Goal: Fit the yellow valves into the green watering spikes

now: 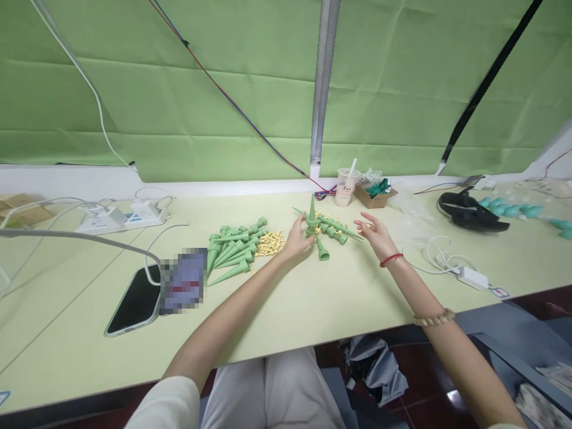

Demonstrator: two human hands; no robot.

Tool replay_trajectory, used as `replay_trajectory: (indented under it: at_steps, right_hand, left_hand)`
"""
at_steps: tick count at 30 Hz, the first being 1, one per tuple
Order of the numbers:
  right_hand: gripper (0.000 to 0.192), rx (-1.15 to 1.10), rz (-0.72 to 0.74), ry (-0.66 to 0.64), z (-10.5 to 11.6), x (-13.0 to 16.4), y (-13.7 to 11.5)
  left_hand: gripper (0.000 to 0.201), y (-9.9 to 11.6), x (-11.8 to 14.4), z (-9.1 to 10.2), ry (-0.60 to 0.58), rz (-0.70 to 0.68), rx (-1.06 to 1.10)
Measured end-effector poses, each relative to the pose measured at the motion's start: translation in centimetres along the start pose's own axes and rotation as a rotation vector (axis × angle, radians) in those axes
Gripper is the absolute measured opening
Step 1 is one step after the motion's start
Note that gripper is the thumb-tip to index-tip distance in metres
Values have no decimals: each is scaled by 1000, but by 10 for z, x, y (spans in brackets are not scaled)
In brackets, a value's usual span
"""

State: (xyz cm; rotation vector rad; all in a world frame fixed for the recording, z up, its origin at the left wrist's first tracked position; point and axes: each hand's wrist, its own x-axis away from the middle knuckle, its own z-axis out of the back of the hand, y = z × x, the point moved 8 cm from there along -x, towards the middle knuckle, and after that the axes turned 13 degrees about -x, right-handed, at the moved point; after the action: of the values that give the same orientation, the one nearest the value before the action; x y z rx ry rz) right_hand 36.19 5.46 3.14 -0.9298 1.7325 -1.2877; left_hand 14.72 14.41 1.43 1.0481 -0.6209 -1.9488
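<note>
Green and apparently plastic, 1 tapered spike [311,210] points upward near the centre of the frame, gripped low by the fingers of the left hand [298,239], which close around its collared base. The right hand [379,235], right of centre, has its fingers loosely curled above the tabletop [277,316]; whether a small yellow piece sits between them I cannot tell. Just below the held spike, 1 loose spike [323,251] lies with its wide end toward the lower edge of the frame, and a group of green spikes [335,231] lies between the hands. Left of centre are a larger pile of spikes [230,247] and, touching its right side, a heap of yellow pegs [270,243]. The spike should be light and stiff, probably smooth enough to turn in a loose grip, with its thin tip likeliest to bend; the broad collar seems the best hold. The pegs look tiny and easily scattered, better pinched singly between 2 fingertips.
</note>
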Motion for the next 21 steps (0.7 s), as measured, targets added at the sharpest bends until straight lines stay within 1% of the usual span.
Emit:
replay_trajectory:
  at_steps: [2,3,4,5,7,8,9,11,13,14,15,17,18,20,21]
  right_hand:
    - [52,-59,8,-24,4,10,-5]
    - [54,-85,-3,-30,6,15,-7]
    - [55,-102,-24,-32,8,20,-7]
    - [55,-109,-52,-36,9,24,-7]
    - [55,-82,-104,-45,11,31,-7]
    - [54,-47,-117,-51,12,34,-8]
    - [54,-4,-117,-57,12,36,-9]
    - [53,73,-91,-72,11,39,-15]
    - [51,101,-54,-90,10,43,-23]
    - [49,98,-37,-96,10,45,-28]
    - [47,88,-19,-98,9,47,-33]
    - [43,62,15,-80,8,52,-42]
    - [41,49,27,-69,6,55,-46]
    - [40,23,30,-62,-4,63,-50]
    - [39,7,24,-74,-12,67,-51]
  left_hand:
    - [70,9,11,15,122,-69,-123]
    - [67,15,18,18,149,-136,-199]
    - [60,23,23,16,120,-227,-274]
    - [54,31,29,9,44,-332,-341]
    - [45,41,38,-14,-185,-537,-429]
    - [43,44,41,-24,-274,-608,-447]
    - [40,45,42,-31,-331,-651,-454]
    - [31,49,39,-40,-384,-670,-439]
    - [24,56,34,-41,-398,-604,-377]
    - [21,61,32,-38,-375,-534,-319]
    - [22,67,31,-29,-315,-435,-235]
    - [23,73,34,0,-109,-166,23]
    - [25,77,41,11,-68,-64,198]
    - [32,85,61,19,-144,109,536]
    - [35,87,72,22,-190,194,650]
